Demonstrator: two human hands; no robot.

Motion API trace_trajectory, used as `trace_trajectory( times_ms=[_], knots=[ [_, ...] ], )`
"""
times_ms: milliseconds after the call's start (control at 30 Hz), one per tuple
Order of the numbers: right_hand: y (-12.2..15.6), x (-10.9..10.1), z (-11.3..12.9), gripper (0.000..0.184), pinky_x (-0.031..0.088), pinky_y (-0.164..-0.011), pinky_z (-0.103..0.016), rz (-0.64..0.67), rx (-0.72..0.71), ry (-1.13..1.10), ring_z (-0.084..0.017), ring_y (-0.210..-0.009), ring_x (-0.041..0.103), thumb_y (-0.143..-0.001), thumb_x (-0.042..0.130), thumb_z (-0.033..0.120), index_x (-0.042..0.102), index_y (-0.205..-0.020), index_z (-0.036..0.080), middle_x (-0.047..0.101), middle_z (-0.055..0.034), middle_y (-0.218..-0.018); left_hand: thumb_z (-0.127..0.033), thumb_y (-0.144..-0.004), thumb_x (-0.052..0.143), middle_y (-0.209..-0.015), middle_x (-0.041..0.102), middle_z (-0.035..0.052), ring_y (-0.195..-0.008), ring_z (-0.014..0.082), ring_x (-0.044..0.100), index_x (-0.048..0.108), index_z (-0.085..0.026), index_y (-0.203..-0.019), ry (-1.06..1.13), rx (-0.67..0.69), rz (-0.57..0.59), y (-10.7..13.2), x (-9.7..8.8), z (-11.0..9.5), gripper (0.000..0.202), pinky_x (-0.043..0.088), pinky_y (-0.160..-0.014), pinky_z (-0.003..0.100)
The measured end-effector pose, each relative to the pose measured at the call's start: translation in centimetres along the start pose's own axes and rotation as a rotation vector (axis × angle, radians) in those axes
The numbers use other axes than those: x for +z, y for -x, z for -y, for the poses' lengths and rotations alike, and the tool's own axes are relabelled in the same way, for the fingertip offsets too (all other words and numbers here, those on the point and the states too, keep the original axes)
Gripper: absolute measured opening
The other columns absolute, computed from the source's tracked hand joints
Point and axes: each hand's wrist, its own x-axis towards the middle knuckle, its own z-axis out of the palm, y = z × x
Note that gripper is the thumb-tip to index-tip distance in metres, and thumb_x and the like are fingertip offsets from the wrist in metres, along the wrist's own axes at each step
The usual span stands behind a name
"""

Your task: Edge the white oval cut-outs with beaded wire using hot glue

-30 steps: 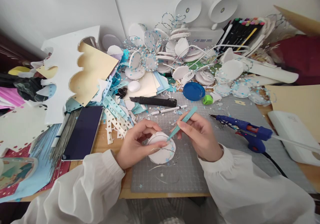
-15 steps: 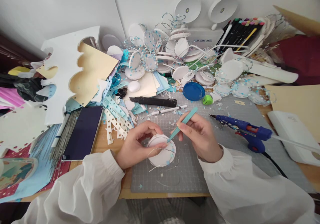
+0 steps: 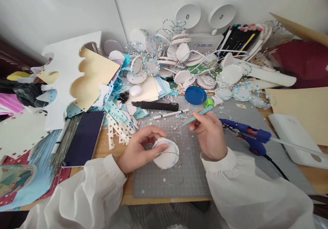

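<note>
My left hand (image 3: 140, 148) grips a white paper disc (image 3: 166, 160) by its left side, thumb on top. Thin wire loops across the disc, and small pale blue bits dot its right edge. To the right, my right hand (image 3: 211, 135) pinches teal tweezers (image 3: 197, 116), whose tips point left over the cutting mat, apart from the disc. Whether anything is between the tips is too small to tell. Under both hands lies the grey cutting mat (image 3: 189, 184), with a tiny blue star (image 3: 142, 191) near its front left corner.
A blue glue gun (image 3: 252, 133) rests right of my right hand. A black cutter knife (image 3: 156, 106), a white pen (image 3: 170, 114) and a blue lid (image 3: 195, 95) lie beyond. White discs with beaded wire pile up behind. At left are a phone (image 3: 83, 138) and paper strips (image 3: 116, 123).
The tweezers have moved away from the disc, up and to the right, with my right hand. My left hand still holds the disc. The whole view has shifted slightly.
</note>
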Motion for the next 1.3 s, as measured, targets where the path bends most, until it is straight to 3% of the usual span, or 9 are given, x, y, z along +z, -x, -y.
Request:
trace_trajectory(
  times_ms=[167,367,433,567,900,1100,1300],
  knots=[
    [0.6,0.1,0.1,0.008,0.047,-0.056,-0.030,0.013,-0.212,0.192,-0.014,-0.058,0.055,-0.083,0.064,0.030,0.059,-0.081,0.024,0.059,0.0005,-0.070,-0.028,-0.083,0.067,-0.087,0.069,0.0067,-0.074,0.0150,0.061,0.068,-0.016,-0.091,-0.103,0.031,0.014,-0.1,-0.2,0.3,0.015,0.048,-0.063,0.024],
    [0.6,-0.2,-0.3,0.007,0.052,-0.077,-0.039,0.029,-0.513,0.495,-0.022,-0.085,0.063,-0.087,0.060,0.025,0.058,-0.093,0.025,0.063,-0.0063,-0.093,-0.028,-0.085,0.061,-0.086,0.071,0.0078,-0.075,0.0163,0.063,0.069,-0.015,-0.087,-0.171,0.042,0.014,-0.2,-0.3,-0.1,0.015,0.049,-0.063,0.024],
    [0.5,-0.3,-0.5,0.008,0.052,-0.081,-0.041,0.037,-0.554,0.523,-0.023,-0.091,0.063,-0.088,0.060,0.022,0.059,-0.096,0.025,0.063,-0.0071,-0.095,-0.026,-0.086,0.060,-0.086,0.071,0.0083,-0.075,0.0166,0.064,0.069,-0.015,-0.088,-0.210,0.060,0.027,-0.2,-0.3,-0.2,0.015,0.049,-0.062,0.025],
    [0.5,0.1,-0.3,0.007,0.054,-0.079,-0.038,0.103,-0.460,0.357,-0.022,-0.096,0.064,-0.089,0.059,0.024,0.057,-0.096,0.025,0.064,-0.0072,-0.099,-0.022,-0.086,0.058,-0.085,0.071,0.0082,-0.077,0.0175,0.065,0.071,-0.015,-0.088,-0.299,0.129,0.082,-0.3,-0.4,-0.3,0.015,0.050,-0.066,0.026],
    [0.3,0.7,0.0,0.017,0.054,-0.064,-0.033,0.216,-0.105,0.066,-0.016,-0.069,0.064,-0.081,0.069,0.033,0.056,-0.084,0.023,0.070,-0.0034,-0.086,-0.015,-0.084,0.055,-0.098,0.071,0.0090,-0.092,0.0196,0.065,0.071,-0.019,-0.095,-0.411,0.301,0.129,-0.3,-0.5,0.0,0.020,0.052,-0.082,0.032],
    [0.4,0.6,-0.1,0.014,0.050,-0.061,-0.030,0.304,-0.012,-0.043,-0.013,-0.065,0.060,-0.082,0.068,0.030,0.057,-0.085,0.022,0.072,-0.0031,-0.087,-0.016,-0.084,0.058,-0.098,0.071,0.0074,-0.092,0.0194,0.065,0.069,-0.019,-0.101,-0.415,0.246,0.076,-0.5,-0.5,0.2,0.021,0.051,-0.083,0.032],
    [0.8,0.7,0.0,0.016,0.051,-0.061,-0.030,0.355,0.022,-0.039,-0.013,-0.064,0.059,-0.081,0.070,0.032,0.057,-0.085,0.023,0.072,-0.0031,-0.087,-0.027,-0.085,0.064,-0.094,0.070,0.0073,-0.089,0.0184,0.065,0.070,-0.018,-0.093,-0.219,0.162,0.007,-0.6,-0.5,0.1,0.013,0.051,-0.080,0.029]
  ],
)
